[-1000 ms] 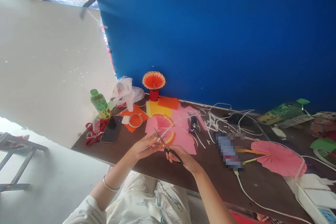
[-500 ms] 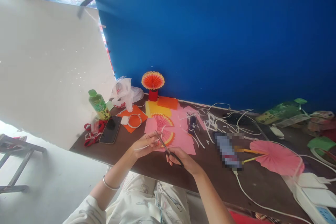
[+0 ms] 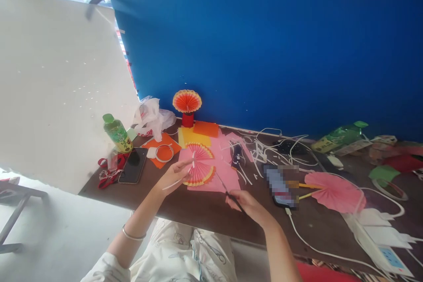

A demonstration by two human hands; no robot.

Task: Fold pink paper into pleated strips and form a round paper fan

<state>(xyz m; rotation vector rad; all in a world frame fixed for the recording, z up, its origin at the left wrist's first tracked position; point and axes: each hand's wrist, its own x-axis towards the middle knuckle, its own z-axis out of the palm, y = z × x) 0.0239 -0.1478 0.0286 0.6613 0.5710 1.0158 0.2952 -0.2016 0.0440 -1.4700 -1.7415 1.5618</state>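
My left hand (image 3: pixel 174 175) is closed on a thin white strip (image 3: pixel 172 184), which sticks out below the fingers. Just right of it, a pleated pink paper fan (image 3: pixel 200 172) with a yellow and orange edge lies on pink paper sheets (image 3: pixel 228 176). My right hand (image 3: pixel 246 202) holds black-handled scissors (image 3: pixel 225 188) by the handles, blades pointing up and left over the pink paper. The scissors are apart from the strip and the left hand.
A red and yellow fan (image 3: pixel 187 101) stands on a red base at the back. Left are a green bottle (image 3: pixel 118 134) and a dark phone (image 3: pixel 133 166). Right are white scraps, cables, another phone (image 3: pixel 280 187) and a pink fan (image 3: pixel 337 194).
My right hand with the scissors has moved right, away from my left hand. My left hand has shifted slightly left, and more of the fan on the pink paper shows.
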